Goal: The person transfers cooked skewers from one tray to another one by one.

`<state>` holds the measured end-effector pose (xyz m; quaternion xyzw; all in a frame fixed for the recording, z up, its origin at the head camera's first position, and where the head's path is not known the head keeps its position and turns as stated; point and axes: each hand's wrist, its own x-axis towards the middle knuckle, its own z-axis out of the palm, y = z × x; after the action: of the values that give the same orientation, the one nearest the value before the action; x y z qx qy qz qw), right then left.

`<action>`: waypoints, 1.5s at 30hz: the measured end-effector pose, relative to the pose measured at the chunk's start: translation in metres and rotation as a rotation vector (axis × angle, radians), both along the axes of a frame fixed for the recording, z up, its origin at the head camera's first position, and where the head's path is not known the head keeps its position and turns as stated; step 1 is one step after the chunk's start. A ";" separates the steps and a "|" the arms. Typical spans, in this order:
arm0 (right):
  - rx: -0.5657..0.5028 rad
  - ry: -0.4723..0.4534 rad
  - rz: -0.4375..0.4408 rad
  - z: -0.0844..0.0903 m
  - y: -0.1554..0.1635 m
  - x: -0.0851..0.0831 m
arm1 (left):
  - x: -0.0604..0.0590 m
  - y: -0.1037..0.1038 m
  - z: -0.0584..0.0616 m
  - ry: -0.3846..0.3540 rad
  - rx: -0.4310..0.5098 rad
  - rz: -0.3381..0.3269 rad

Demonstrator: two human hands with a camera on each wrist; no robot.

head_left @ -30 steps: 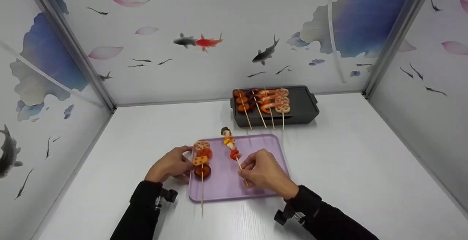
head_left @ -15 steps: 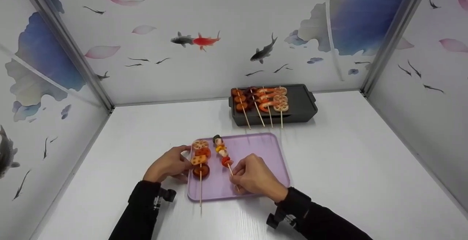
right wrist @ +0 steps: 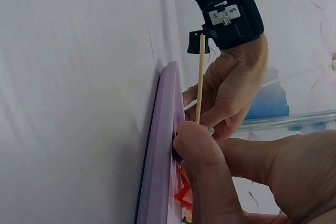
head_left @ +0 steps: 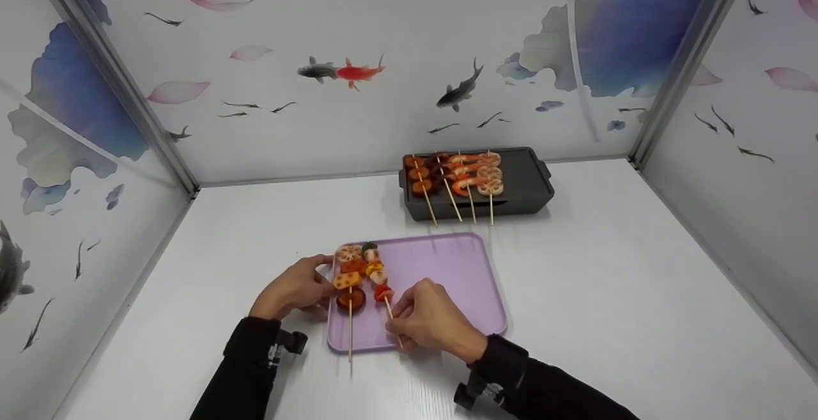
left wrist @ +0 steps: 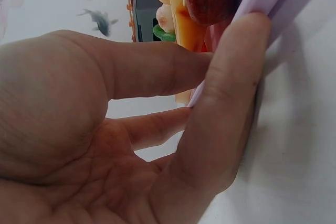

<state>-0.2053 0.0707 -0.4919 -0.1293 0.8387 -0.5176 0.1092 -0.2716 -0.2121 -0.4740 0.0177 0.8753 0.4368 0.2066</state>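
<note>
The left hand (head_left: pixel 297 289) is pinching a lilac rectangular tray (head_left: pixel 441 260); over it, the right hand (head_left: pixel 431 318) is pinching a red-yellow-green food skewer (head_left: pixel 376 272) by its wooden stick (head_left: pixel 388 305); keeping it level is probably helping.

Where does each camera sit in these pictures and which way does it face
Head: worn on the head, facing forward and down at the purple tray and, beyond it, the grill; left hand, right hand and black sleeves show.
Left wrist: on that wrist, looking at the tray's rim; only the left hand shows.
Right wrist: on that wrist, looking past the pinched skewer and across the tray; right hand near, left hand and sleeve beyond.
Shared: head and right wrist views both show the tray and both hands.
</note>
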 end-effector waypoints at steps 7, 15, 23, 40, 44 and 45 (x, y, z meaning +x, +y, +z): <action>-0.002 -0.005 0.008 -0.005 -0.009 0.004 | 0.000 0.002 -0.001 0.009 -0.009 0.002; -0.069 -0.097 0.065 -0.006 -0.011 0.007 | 0.001 0.003 -0.001 0.005 -0.025 0.010; -0.023 -0.066 0.098 -0.002 -0.009 0.006 | 0.000 0.001 -0.001 0.023 -0.039 -0.001; 0.016 0.017 0.099 -0.001 -0.002 0.001 | -0.001 0.000 -0.002 -0.016 -0.017 0.025; 0.013 0.032 0.092 0.001 0.004 -0.001 | -0.002 0.001 -0.002 -0.004 -0.031 0.019; 0.008 0.027 0.090 0.001 0.005 -0.002 | -0.002 0.000 -0.002 -0.002 -0.030 0.019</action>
<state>-0.2069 0.0761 -0.4909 -0.1734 0.8356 -0.5069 0.1215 -0.2738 -0.2117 -0.4764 0.0057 0.8817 0.4255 0.2037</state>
